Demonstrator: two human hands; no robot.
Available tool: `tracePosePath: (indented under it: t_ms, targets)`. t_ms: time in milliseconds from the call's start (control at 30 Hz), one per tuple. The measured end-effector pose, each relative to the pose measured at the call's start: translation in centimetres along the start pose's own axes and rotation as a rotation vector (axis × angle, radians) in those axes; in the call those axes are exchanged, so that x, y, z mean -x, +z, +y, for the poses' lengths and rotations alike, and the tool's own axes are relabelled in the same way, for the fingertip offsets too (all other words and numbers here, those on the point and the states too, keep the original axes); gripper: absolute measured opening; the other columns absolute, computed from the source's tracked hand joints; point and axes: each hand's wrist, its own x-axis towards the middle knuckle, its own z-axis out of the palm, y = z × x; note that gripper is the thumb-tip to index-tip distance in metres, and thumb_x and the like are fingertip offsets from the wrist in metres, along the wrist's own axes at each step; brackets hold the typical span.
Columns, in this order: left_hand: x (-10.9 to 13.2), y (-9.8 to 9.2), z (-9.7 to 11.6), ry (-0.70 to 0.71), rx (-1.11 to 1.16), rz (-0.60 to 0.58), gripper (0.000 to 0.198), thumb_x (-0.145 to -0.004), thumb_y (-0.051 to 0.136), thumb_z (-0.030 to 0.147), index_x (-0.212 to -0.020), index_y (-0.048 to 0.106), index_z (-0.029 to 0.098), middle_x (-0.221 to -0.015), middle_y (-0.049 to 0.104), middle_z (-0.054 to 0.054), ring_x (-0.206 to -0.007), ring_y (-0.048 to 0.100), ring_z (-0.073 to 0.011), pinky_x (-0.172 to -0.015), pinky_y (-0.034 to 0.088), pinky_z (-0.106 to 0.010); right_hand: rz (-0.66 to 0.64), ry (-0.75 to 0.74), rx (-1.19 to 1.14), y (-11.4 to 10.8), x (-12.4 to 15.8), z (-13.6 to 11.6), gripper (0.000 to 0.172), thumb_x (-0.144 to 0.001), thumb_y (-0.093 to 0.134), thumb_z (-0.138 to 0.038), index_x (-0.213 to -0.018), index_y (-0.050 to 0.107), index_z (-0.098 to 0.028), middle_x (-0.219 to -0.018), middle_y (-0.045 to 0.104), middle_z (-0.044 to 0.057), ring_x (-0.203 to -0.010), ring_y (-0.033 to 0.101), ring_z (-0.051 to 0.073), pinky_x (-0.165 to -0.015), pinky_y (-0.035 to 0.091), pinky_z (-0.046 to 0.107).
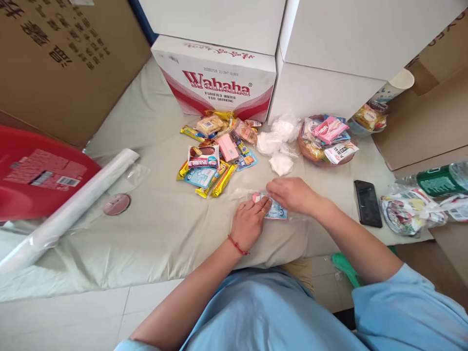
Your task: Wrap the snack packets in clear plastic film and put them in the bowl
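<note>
A clear plastic bag with a blue and pink snack packet [277,211] in it lies flat near the front edge of the cloth-covered surface [161,234]. My left hand [248,222], with a red string at the wrist, rests on the packet's left part, fingers spread. Over the packet's upper right side is my right hand [294,194], its fingers pressed together at the bag; what they pinch is too small to make out. Beyond them lie a pile of snacks [228,146] and several crumpled white plastic bags [281,165].
A Wahaha box [223,83] stands at the back. To the right are a bowl of snacks [310,155], a black phone [367,204] and a green-labelled bottle [442,179]. A plastic roll [80,200] and a red object [36,170] lie left.
</note>
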Motion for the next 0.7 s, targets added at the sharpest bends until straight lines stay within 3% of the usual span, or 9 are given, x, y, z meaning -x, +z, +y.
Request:
tracePosePath:
  t_ms: [133,267,400,467,533,633,700]
  targets:
    - [0.1,0.0,-0.7,-0.005,0.126,-0.014,0.042,-0.1,0.049,0.015,-0.135,0.069,0.026,-0.132,0.074,-0.009,-0.105,0.067,-0.0239,-0.085,0.05,-0.04,0.063,0.033,0.098,3.8,2.7,-3.0,0.021,-0.106,0.049,-0.02,-0.116,0.067,-0.021,-0.094,0.069,0.006,-0.083,0.057,0.019,-0.062,0.03,0.029]
    - [-0.2,-0.3,-1.9,0.005,0.318,0.006,0.044,-0.096,0.048,0.01,-0.13,0.072,0.023,-0.134,0.073,-0.01,-0.109,0.07,-0.0242,-0.092,0.055,-0.043,0.237,0.106,0.153,7.9,4.2,-4.8,0.035,-0.104,0.045,-0.012,-0.132,0.064,-0.02,-0.09,0.066,0.007,-0.085,0.055,0.022,-0.072,0.04,0.031]
    - [-0.2,-1.2,-3.2,-0.026,0.642,0.059,0.042,-0.09,0.049,0.01,-0.115,0.079,0.025,-0.125,0.078,-0.007,-0.118,0.071,-0.022,-0.103,0.056,-0.042,0.327,0.152,0.171,9.9,4.8,-6.0,0.047,-0.103,0.046,-0.009,-0.147,0.058,-0.022,-0.092,0.063,0.007,-0.088,0.052,0.023,-0.076,0.039,0.034]
    - [0.1,-1.7,-3.9,-0.15,0.816,0.134,0.033,-0.089,0.051,0.014,-0.102,0.08,0.024,-0.116,0.08,-0.006,-0.111,0.074,-0.0211,-0.1,0.058,-0.039,0.308,0.166,0.154,9.9,4.9,-6.4,0.048,-0.103,0.048,-0.011,-0.148,0.058,-0.028,-0.093,0.061,0.007,-0.089,0.051,0.024,-0.076,0.037,0.035]
    - [0.2,-2.3,-4.5,-0.363,0.906,0.279,0.025,-0.09,0.053,0.02,-0.092,0.078,0.022,-0.105,0.081,-0.005,-0.102,0.074,-0.0204,-0.094,0.058,-0.037,0.264,0.167,0.137,9.6,5.0,-6.7,0.049,-0.103,0.051,-0.014,-0.148,0.059,-0.032,-0.095,0.061,0.007,-0.09,0.05,0.024,-0.077,0.036,0.035]
    - [-0.4,-3.6,-4.8,-0.7,0.8,0.523,0.022,-0.093,0.054,0.031,-0.095,0.073,0.02,-0.097,0.075,-0.005,-0.088,0.069,-0.018,-0.085,0.057,-0.034,0.19,0.168,0.134,8.8,5.0,-7.1,0.051,-0.101,0.053,-0.013,-0.147,0.058,-0.034,-0.098,0.061,0.008,-0.093,0.05,0.025,-0.078,0.035,0.037]
    - [-1.6,-4.6,-4.3,-0.739,0.628,0.599,0.027,-0.095,0.057,0.04,-0.105,0.071,0.019,-0.102,0.07,-0.006,-0.089,0.066,-0.0185,-0.087,0.055,-0.036,0.156,0.17,0.139,8.3,4.9,-7.3,0.051,-0.101,0.053,-0.013,-0.147,0.058,-0.034,-0.1,0.061,0.009,-0.094,0.049,0.025,-0.078,0.035,0.037]
